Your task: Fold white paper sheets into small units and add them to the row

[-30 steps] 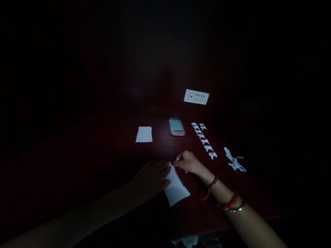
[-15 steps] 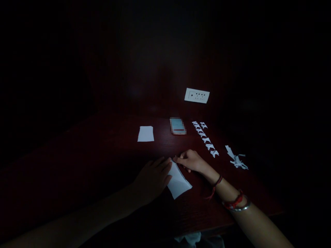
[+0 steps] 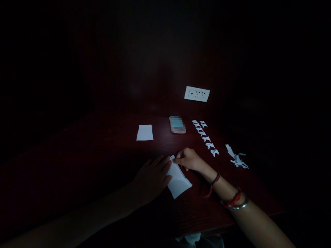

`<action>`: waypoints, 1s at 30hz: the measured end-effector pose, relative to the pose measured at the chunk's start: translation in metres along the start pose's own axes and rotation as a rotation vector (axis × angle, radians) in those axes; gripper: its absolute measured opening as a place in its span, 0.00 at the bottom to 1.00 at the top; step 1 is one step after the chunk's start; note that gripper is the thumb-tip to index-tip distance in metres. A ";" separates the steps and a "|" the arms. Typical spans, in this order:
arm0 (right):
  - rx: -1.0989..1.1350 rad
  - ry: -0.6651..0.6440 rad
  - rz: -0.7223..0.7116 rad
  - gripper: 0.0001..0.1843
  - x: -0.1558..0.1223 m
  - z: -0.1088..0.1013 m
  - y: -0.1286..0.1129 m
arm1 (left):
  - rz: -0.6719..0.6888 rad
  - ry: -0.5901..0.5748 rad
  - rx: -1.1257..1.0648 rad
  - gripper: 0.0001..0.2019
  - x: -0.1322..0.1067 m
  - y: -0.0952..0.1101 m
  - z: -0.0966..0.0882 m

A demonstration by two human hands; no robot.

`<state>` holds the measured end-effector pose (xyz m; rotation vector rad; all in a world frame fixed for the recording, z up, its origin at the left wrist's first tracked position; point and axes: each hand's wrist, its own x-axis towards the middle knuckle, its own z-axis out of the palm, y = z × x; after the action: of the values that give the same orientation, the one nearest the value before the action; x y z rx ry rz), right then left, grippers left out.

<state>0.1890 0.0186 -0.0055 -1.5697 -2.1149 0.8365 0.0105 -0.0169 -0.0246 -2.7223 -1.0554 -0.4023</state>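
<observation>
A white sheet of paper lies on the dark red table, with a narrow fold along its right edge. My left hand rests flat over the paper's left side, thumb and fingers apart. At the far corner, my right hand has its fingers curled in, with thumb and index finger pinching the folded edge. Its fingertips almost meet those of my left hand. Cords and a metal bangle circle my right wrist and forearm.
Beyond my hands lie a stack of white paper and a pixelated phone-like object. To the right are a row of small folded paper pieces and a heap of paper strips. A socket panel is on the wall.
My right fingers have shifted slightly rightward along the paper's far corner, showing more of that corner. The left hand stays pressed on the sheet. The view has tilted very slightly.
</observation>
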 end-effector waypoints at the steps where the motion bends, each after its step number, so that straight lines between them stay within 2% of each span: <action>1: -0.014 0.001 -0.009 0.12 0.000 0.000 0.000 | -0.002 -0.002 0.005 0.20 0.000 0.000 0.000; 7: -0.095 0.014 0.008 0.12 0.002 0.001 -0.001 | -0.018 -0.004 0.018 0.18 0.001 0.003 -0.001; 11: -0.056 0.018 0.023 0.10 0.001 0.001 0.002 | -0.031 -0.005 0.017 0.18 0.002 0.004 -0.001; 16: 0.032 -0.060 0.047 0.17 -0.001 -0.002 0.005 | -0.045 0.018 0.026 0.19 0.000 0.004 0.001; 22: -0.010 -0.028 0.015 0.09 -0.001 -0.002 0.005 | -0.063 -0.008 0.027 0.19 0.000 0.003 0.000; 27: 0.040 -0.067 0.003 0.13 -0.002 -0.002 0.004 | -0.066 -0.008 0.038 0.19 -0.001 0.004 0.000; 30: 0.008 -0.054 -0.023 0.12 -0.002 -0.002 0.003 | -0.065 -0.007 0.038 0.19 -0.001 0.004 0.000</action>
<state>0.1927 0.0175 -0.0060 -1.5318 -2.1602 0.8878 0.0126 -0.0202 -0.0249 -2.6631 -1.1443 -0.3790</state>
